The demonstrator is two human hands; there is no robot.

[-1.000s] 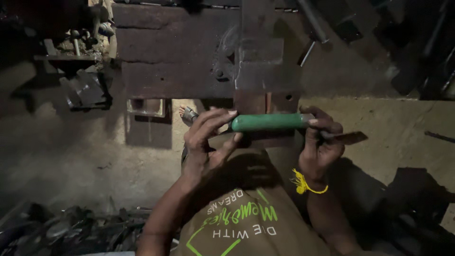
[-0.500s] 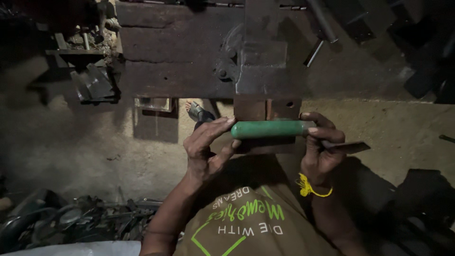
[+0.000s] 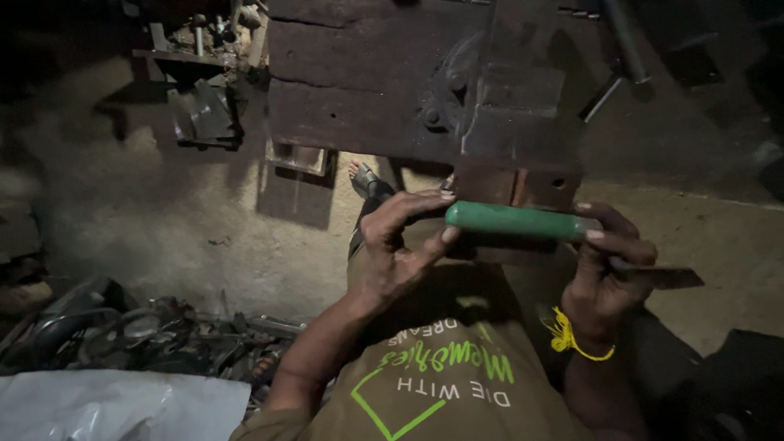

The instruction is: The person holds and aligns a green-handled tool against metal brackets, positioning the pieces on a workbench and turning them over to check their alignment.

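A green cylindrical handle lies level in front of my chest, just below a heavy dark metal vise. My left hand pinches its left end between thumb and fingers. My right hand grips the right end, where a flat dark metal blade sticks out to the right. A yellow thread is tied around my right wrist. My foot shows on the sandy floor beyond the left hand.
A dark wooden workbench spans the top, with metal parts on its left end. A pile of scrap metal and a white sheet lie at lower left. Sandy ground spreads to the left.
The view has shifted slightly, and both hands hold the green handle a little lower and further right in the picture. The grip looks the same.
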